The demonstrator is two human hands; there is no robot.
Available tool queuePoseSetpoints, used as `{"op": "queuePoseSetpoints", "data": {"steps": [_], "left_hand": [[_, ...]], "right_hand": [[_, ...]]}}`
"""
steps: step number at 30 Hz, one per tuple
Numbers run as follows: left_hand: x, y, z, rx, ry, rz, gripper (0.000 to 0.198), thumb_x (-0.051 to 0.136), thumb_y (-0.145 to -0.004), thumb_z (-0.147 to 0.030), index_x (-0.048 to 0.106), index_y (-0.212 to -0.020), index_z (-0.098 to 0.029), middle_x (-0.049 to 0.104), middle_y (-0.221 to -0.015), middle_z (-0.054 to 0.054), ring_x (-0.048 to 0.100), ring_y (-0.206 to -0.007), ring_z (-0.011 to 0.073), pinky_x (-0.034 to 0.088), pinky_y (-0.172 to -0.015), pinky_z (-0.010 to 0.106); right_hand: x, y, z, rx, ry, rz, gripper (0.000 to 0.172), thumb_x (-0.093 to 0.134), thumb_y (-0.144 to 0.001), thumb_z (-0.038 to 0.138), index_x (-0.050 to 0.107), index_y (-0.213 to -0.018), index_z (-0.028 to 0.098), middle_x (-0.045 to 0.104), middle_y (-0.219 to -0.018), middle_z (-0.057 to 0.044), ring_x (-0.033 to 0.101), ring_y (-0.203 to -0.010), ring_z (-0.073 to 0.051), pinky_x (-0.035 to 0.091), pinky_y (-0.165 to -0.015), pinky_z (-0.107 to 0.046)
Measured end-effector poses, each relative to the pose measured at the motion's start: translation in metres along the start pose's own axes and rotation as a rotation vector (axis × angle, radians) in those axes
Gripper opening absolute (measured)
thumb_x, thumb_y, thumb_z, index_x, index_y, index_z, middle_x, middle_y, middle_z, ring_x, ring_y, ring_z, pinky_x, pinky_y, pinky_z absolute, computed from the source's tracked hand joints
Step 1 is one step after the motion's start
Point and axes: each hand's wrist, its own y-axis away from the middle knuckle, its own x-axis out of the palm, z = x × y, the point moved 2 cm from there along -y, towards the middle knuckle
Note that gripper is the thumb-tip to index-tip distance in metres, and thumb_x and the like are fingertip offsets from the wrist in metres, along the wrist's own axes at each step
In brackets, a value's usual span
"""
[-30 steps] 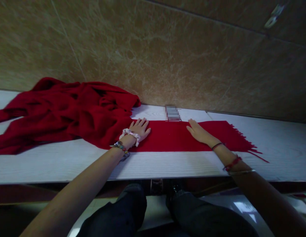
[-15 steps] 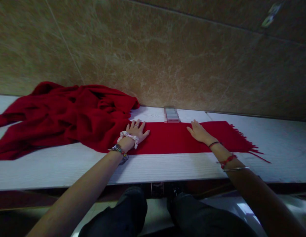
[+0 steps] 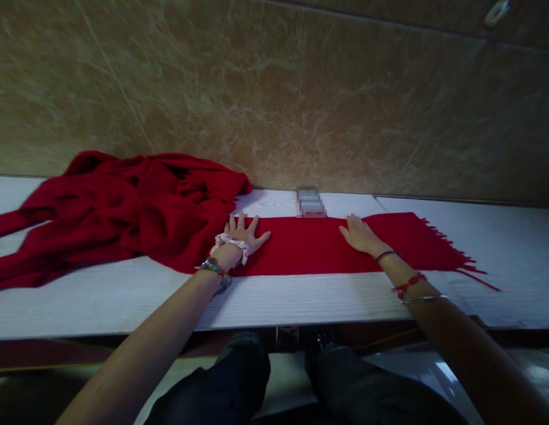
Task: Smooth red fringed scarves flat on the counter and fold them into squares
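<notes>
A long red scarf (image 3: 310, 245) lies on a white wooden tabletop (image 3: 278, 298). Its right end is spread flat, with a fringe (image 3: 464, 262) at the far right. Its left part is bunched in a crumpled heap (image 3: 124, 206). My left hand (image 3: 244, 231) rests flat on the scarf just right of the heap, fingers spread. My right hand (image 3: 360, 233) also lies flat on the smooth stretch, fingers extended. Both palms press down on the cloth and neither hand holds anything.
A brown marble-patterned wall (image 3: 301, 100) rises directly behind the table. A small blurred grey object (image 3: 310, 202) sits at the table's back edge between my hands. My dark-trousered knees (image 3: 274, 383) show below the front edge.
Both hands have shifted slightly toward the wall on the scarf and stay flat. The view has drifted a little; the scarf looks the same.
</notes>
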Motion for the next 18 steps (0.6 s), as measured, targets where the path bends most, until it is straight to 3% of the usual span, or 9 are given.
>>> {"op": "queuePoseSetpoints", "data": {"steps": [4,6,9,15,18], "left_hand": [[-0.003,0.001,-0.007,0.256,-0.042,-0.140,0.064,0.033,-0.084,-0.055,0.022,-0.139,-0.024,0.004,-0.147,0.006,0.001,-0.132,0.0333,0.013,-0.104,0.047],[-0.002,0.000,-0.010,0.369,-0.039,-0.081,0.060,0.031,-0.086,-0.053,0.021,-0.139,-0.027,0.006,-0.147,0.005,0.004,-0.132,0.0319,0.014,-0.104,0.047],[0.002,-0.002,-0.012,0.370,-0.035,0.072,0.057,0.025,-0.088,-0.053,0.021,-0.139,-0.028,0.014,-0.146,0.006,0.011,-0.132,0.0319,0.017,-0.102,0.048],[-0.002,-0.008,-0.012,0.341,-0.027,0.140,0.058,0.031,-0.086,-0.053,0.026,-0.137,-0.026,0.014,-0.145,0.007,0.011,-0.131,0.0330,0.015,-0.102,0.049],[-0.009,-0.027,-0.016,0.419,0.040,0.149,0.060,0.042,-0.081,-0.053,0.037,-0.132,-0.023,0.027,-0.141,0.009,0.021,-0.129,0.0318,0.018,-0.101,0.046]], "right_hand": [[-0.006,0.020,0.022,-0.098,-0.029,-0.057,0.061,0.025,-0.088,0.036,0.023,-0.134,-0.005,0.018,-0.142,-0.023,0.014,-0.132,-0.028,0.019,-0.105,-0.042],[-0.004,0.037,0.041,-0.256,-0.054,-0.077,0.061,0.025,-0.088,0.040,0.024,-0.135,0.000,0.018,-0.144,-0.020,0.013,-0.132,-0.027,0.019,-0.105,-0.044],[0.002,0.058,0.057,-0.416,-0.037,-0.050,0.059,0.024,-0.088,0.041,0.028,-0.135,0.007,0.024,-0.143,-0.016,0.017,-0.132,-0.025,0.017,-0.104,-0.048],[-0.001,0.065,0.053,-0.383,-0.049,-0.019,0.057,0.026,-0.088,0.042,0.032,-0.134,0.008,0.027,-0.141,-0.016,0.019,-0.131,-0.026,0.017,-0.102,-0.053],[-0.013,0.071,0.066,-0.473,-0.097,-0.075,0.056,0.034,-0.086,0.044,0.037,-0.131,0.009,0.031,-0.140,-0.015,0.022,-0.130,-0.025,0.020,-0.103,-0.049]]}}
